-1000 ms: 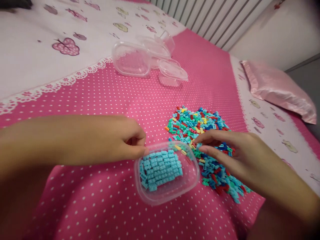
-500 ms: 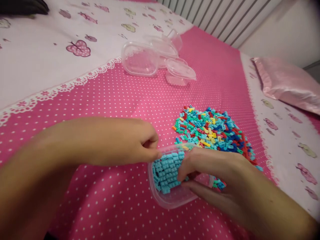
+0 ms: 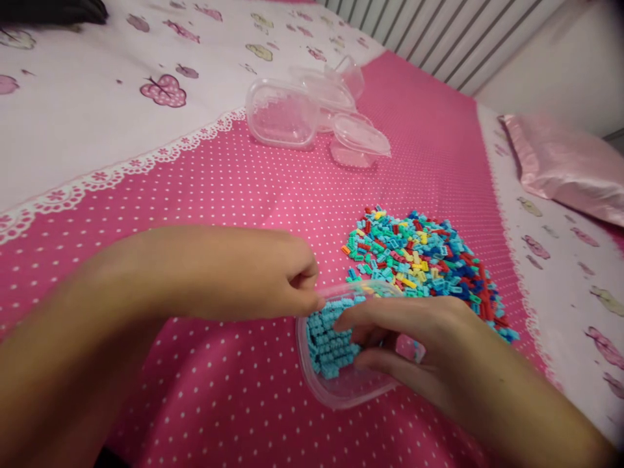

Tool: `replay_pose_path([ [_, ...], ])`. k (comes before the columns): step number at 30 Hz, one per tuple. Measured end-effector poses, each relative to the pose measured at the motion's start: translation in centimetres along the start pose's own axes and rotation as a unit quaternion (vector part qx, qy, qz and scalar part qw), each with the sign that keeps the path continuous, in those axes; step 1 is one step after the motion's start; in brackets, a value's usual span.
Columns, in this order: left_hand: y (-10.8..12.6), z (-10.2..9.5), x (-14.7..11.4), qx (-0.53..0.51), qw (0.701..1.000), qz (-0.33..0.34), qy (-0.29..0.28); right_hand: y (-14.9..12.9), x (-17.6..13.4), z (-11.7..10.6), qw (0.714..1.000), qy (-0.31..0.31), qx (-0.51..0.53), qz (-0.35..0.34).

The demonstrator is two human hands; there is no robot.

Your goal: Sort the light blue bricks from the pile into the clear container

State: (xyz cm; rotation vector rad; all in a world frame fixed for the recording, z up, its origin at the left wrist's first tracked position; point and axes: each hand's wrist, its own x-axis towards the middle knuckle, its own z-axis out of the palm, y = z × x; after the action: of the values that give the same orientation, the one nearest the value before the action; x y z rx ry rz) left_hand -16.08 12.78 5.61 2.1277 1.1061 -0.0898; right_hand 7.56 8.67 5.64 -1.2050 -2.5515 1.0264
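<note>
A clear plastic container (image 3: 341, 395) sits on the bedspread in front of me. Light-blue toy bricks (image 3: 329, 344) lie packed in rows along its left side. The closed fingers of my left hand (image 3: 287, 276) pinch the container's rim at its upper left corner. Over the bricks, inside the container, is my right hand (image 3: 414, 331). Its index finger and thumb are apart, with the index fingertip touching or just above the rows and the other fingers curled beneath. I see nothing held between them. Just behind the container spreads a pile of mixed coloured bricks (image 3: 429, 253).
Several clear plastic containers and lids (image 3: 283, 117) lie together farther back on the pink dotted bedspread (image 3: 234, 201). A pink satin pillow (image 3: 570, 162) rests at the right. White bed rails (image 3: 429, 39) stand behind, and a dark object (image 3: 53, 12) is at the far left.
My right index finger has stretched leftward over the blue bricks and parted from the thumb. My left hand keeps its hold on the rim. The whole view has shifted slightly.
</note>
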Motion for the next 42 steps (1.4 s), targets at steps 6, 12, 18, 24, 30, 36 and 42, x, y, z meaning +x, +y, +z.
replay_pose_path([
  [6, 0.1, -0.2, -0.1, 0.016, 0.996, -0.043, -0.072, 1.3, 0.0, 0.5, 0.998, -0.014, -0.035, -0.046],
  [12, 0.1, -0.1, 0.0, 0.006, 0.996, -0.047, -0.074, 1.1, -0.2, 0.7, 0.991, -0.02, -0.099, -0.084],
  [18, 0.4, -0.2, 0.1, 0.007, 0.995, -0.055, -0.08, 0.6, 0.0, 0.8, 0.991, 0.017, -0.111, -0.068],
  [24, 0.3, -0.2, 0.1, 0.012, 0.995, -0.065, -0.075, 0.5, -0.4, 2.2, 0.979, 0.125, -0.16, -0.021],
  [30, 0.3, 0.0, 0.2, 0.004, 0.997, -0.036, -0.069, 0.3, -0.3, 2.9, 0.969, 0.13, -0.208, -0.036],
  [36, 0.6, -0.1, 0.0, 0.008, 0.998, -0.029, -0.053, 0.3, -0.5, 2.9, 0.969, 0.122, -0.211, -0.034],
  [42, 0.5, -0.2, -0.1, 0.005, 0.998, -0.035, -0.056, 0.6, 0.0, 2.8, 0.96, 0.117, -0.242, -0.077],
])
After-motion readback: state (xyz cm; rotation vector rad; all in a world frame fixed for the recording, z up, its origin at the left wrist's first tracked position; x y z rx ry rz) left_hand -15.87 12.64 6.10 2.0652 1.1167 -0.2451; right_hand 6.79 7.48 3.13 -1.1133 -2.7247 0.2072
